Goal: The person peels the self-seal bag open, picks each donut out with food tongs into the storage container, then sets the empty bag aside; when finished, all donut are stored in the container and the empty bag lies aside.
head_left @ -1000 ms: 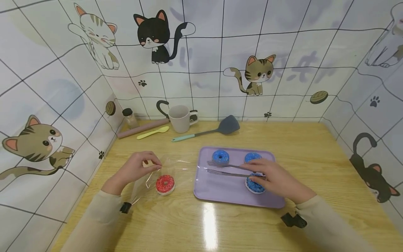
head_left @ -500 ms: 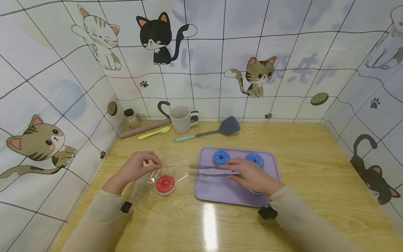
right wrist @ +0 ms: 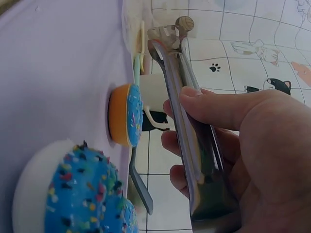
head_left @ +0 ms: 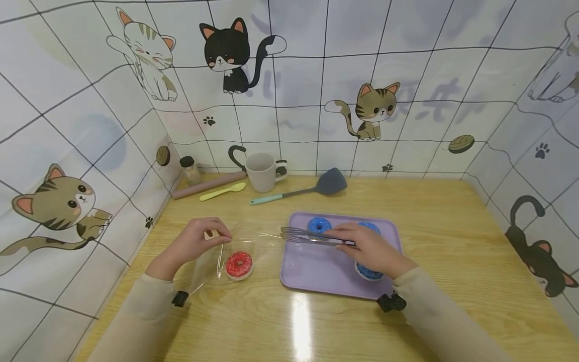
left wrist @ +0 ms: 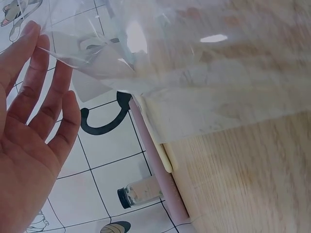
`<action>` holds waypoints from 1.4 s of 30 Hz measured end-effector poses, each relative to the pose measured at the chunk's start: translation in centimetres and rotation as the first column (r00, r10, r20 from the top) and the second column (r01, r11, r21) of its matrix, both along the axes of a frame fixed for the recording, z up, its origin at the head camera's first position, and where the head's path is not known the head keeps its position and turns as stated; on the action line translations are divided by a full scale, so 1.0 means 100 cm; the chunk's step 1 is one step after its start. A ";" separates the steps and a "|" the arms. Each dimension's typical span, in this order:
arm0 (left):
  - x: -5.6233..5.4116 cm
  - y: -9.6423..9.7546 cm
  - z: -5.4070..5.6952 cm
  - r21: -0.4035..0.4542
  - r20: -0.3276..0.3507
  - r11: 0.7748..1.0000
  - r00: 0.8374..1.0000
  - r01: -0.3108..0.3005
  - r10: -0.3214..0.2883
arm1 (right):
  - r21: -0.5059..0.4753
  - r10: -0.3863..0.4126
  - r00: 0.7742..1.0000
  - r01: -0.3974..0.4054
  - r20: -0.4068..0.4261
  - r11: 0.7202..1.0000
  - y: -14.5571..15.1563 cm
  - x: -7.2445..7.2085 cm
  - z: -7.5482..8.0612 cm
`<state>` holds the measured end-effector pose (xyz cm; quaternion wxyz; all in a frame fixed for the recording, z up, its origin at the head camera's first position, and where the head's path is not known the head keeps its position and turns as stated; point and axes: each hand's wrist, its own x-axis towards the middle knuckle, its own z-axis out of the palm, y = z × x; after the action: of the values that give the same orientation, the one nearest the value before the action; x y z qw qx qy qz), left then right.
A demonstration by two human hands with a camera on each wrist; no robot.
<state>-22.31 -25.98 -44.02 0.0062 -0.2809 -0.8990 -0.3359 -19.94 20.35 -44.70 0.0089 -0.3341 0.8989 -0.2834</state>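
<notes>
My left hand [head_left: 199,240] pinches the edge of a clear plastic bag [left wrist: 218,97] between thumb and index finger. A red sprinkled donut [head_left: 238,265] appears to lie inside the bag. My right hand [head_left: 372,250] grips metal tongs [right wrist: 176,92] above the purple tray [head_left: 316,276]; their arms are close together, with nothing visible between the tips. The tips point left, toward the bag's mouth. On the tray are a blue donut [head_left: 318,224] at the back left, another blue donut [head_left: 371,227] at the back right, and a dark-sprinkled blue donut [head_left: 368,273], both partly behind the right hand.
Along the back wall stand a jar with a black lid [head_left: 190,170] and a beige mug [head_left: 261,172]. A pinkish-brown rod [head_left: 205,186], a yellow spoon [head_left: 222,191] and a spatula [head_left: 332,182] lie near them. Cat-patterned walls [head_left: 298,125] enclose the wooden table [head_left: 244,322].
The right hand moved left with the tongs to the bag's mouth, then lifted slightly back right. The gap between the tongs' tips has narrowed. The left hand stayed almost still.
</notes>
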 end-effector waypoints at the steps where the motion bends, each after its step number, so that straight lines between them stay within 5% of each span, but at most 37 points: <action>1: 0.000 0.000 0.000 -0.001 0.001 1.000 1.000 0.000 0.000 | 0.000 -0.005 1.000 0.005 -0.009 1.000 0.002 0.000 -0.001; 17: 0.001 0.008 0.002 -0.002 -0.031 1.000 0.999 -0.007 0.007 | 0.105 0.093 0.996 -0.093 0.010 0.990 -0.035 -0.004 -0.014; 25: 0.002 0.012 0.004 0.007 -0.009 1.000 1.000 0.006 -0.006 | 0.082 0.200 0.980 -0.198 -0.017 0.977 -0.061 -0.008 -0.019; 42: 0.000 0.013 -0.002 -0.007 0.014 1.000 0.999 0.030 -0.030 | 0.073 0.243 0.968 -0.247 0.059 0.966 -0.079 -0.004 -0.025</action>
<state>-22.29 -24.68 -44.22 -0.0062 -0.2919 -0.8960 -0.3345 -20.37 12.45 -47.22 0.0795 -0.4351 0.8607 -0.2520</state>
